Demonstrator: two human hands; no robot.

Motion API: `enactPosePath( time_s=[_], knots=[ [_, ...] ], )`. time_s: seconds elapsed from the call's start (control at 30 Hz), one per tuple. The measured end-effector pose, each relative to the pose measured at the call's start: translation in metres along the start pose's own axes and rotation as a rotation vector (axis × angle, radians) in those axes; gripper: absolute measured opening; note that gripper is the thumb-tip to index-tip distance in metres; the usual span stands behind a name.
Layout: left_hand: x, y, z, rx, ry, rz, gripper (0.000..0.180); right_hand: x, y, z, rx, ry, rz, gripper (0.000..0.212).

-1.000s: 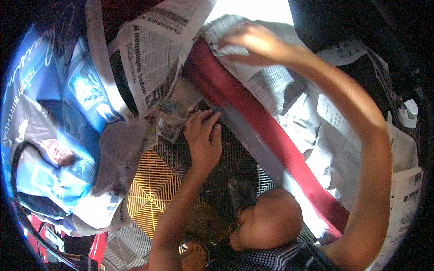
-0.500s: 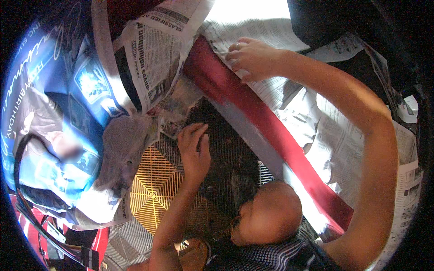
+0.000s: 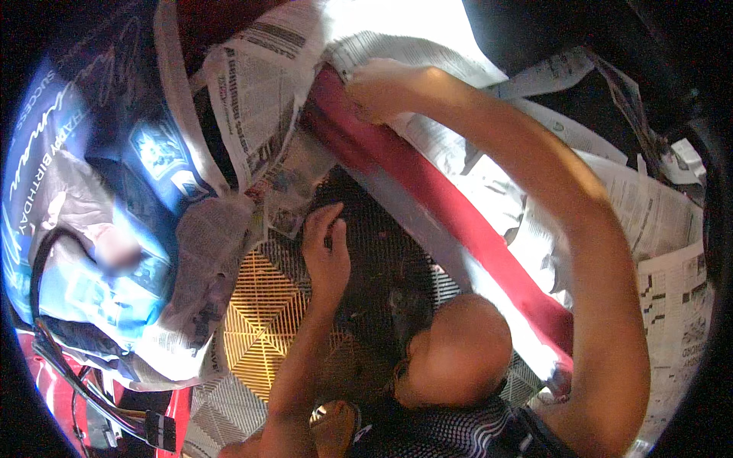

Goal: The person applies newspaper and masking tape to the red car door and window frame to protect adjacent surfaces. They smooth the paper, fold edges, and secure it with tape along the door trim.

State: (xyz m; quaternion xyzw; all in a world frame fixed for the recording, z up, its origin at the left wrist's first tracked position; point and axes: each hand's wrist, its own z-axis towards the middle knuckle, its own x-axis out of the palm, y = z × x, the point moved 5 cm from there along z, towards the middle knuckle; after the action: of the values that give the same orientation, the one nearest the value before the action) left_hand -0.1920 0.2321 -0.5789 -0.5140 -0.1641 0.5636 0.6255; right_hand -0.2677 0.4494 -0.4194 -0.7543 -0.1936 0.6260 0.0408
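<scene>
My right hand [image 3: 376, 93] reaches across to the far end of a long red painted panel [image 3: 458, 221]. It lies over the panel's edge where newspaper meets it. Its fingers are dim and smeared, so I cannot tell whether they hold anything. Lower and to the left, my left hand [image 3: 328, 248] is raised over the dark ribbed floor, thumb and fingers apart and loosely bent, with nothing seen in it. Beyond its fingertips hang newspaper sheets [image 3: 259, 91]. More newspaper [image 3: 527, 206] covers the area along the panel's right side.
A blue printed sheet [image 3: 145, 221] fills the left. Dark cables [image 3: 53, 359] with a connector run along the lower left, near red glossy parts. Yellow and grey slatted floor tiles [image 3: 263, 313] lie below. What looks like my bare knee [image 3: 462, 359] rises between my arms.
My right hand has moved left and a little nearer, onto the red panel's edge, its fingers now less distinct. My left hand stays in about the same place. The view has shifted slightly.
</scene>
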Motion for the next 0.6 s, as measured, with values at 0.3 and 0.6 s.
enactPosePath(
  time_s=[0.3,0.6],
  knots=[
    [-0.021,0.006,0.005,-0.101,-0.055,-0.045,0.025,0.012,-0.045,0.016,0.487,-0.633,0.27,0.036],
    [-0.006,0.016,-0.006,-0.153,-0.022,-0.101,0.023,0.004,-0.083,0.014,-1.349,0.412,2.734,0.024]
  ],
)
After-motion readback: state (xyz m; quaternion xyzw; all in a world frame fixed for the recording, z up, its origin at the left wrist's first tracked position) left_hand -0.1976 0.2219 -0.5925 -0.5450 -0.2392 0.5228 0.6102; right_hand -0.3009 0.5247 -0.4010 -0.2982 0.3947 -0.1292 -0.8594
